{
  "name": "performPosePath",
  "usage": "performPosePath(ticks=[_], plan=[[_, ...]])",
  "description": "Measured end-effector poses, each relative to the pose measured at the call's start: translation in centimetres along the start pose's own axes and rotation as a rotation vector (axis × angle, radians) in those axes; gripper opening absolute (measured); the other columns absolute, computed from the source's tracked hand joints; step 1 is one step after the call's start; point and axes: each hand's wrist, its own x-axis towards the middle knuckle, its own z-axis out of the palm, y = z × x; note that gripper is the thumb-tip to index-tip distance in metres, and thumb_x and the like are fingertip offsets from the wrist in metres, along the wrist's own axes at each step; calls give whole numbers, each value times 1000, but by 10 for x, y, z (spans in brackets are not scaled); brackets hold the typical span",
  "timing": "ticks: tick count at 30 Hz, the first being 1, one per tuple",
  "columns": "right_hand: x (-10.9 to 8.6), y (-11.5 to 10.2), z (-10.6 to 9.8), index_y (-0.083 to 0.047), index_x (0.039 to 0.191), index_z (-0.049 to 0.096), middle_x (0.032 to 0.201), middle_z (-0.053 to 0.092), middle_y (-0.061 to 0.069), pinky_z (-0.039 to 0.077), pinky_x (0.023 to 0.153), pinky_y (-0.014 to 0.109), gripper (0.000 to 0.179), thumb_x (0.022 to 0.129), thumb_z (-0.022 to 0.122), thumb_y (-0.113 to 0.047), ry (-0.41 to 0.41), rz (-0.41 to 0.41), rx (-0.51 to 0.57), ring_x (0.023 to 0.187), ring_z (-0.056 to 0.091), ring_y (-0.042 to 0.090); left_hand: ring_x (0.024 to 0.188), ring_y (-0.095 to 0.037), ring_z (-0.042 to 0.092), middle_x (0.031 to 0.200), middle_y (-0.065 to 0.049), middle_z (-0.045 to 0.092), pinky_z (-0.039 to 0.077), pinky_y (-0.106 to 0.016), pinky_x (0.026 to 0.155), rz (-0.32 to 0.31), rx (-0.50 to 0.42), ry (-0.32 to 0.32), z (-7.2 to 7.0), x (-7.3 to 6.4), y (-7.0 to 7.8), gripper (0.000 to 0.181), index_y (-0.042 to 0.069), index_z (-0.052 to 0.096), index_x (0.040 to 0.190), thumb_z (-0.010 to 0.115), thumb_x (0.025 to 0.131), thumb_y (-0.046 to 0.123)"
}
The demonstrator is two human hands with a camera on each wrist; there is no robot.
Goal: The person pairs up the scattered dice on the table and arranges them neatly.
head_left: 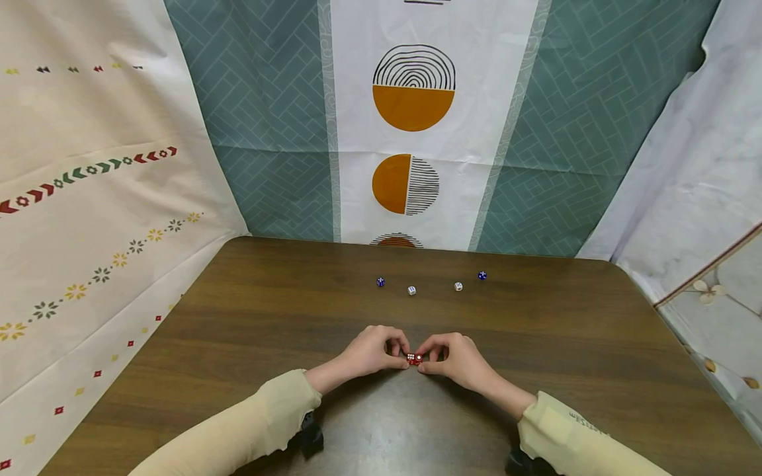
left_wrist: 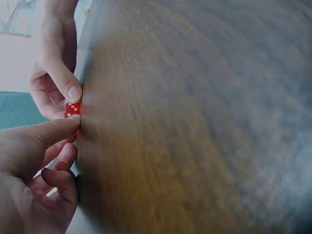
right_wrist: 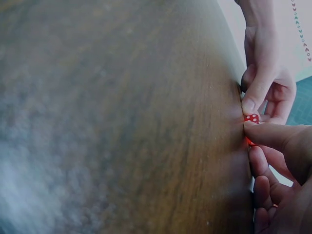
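Two red dice with white pips sit side by side on the wooden table, the left die and the right die seeming to touch. With thumb and index finger my left hand pinches the left one. My right hand pinches the right one in the same way, thumb toward me. In the left wrist view a red die face shows between the two thumbs. The right wrist view also shows a red die there, partly covered by the thumbs.
Farther back on the table lie a blue die, a white die, another white die and another blue die, spaced apart. A patterned cloth hangs behind the table's far edge, with more cloths at both sides.
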Motion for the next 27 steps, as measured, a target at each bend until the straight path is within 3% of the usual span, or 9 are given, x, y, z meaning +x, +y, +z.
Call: performPosePath(ticks=[17,27], plan=[[0,0,-1,-24,92,75,68,61,-8,41,54,20,13,81,81,-23,-9,-16,-5,56,49,5,59,-2,46,70,8,58,39,-19,58,18,-25,-14,-1,0,-1,16,17,70,88,83,79,19],[2,-1,-1,-22,93,76,68,61,-6,41,53,20,14,81,82,-22,-9,-10,0,56,48,5,56,-3,54,75,2,66,46,-19,56,23,-117,-152,-16,6,-5,17,12,71,94,82,80,13]])
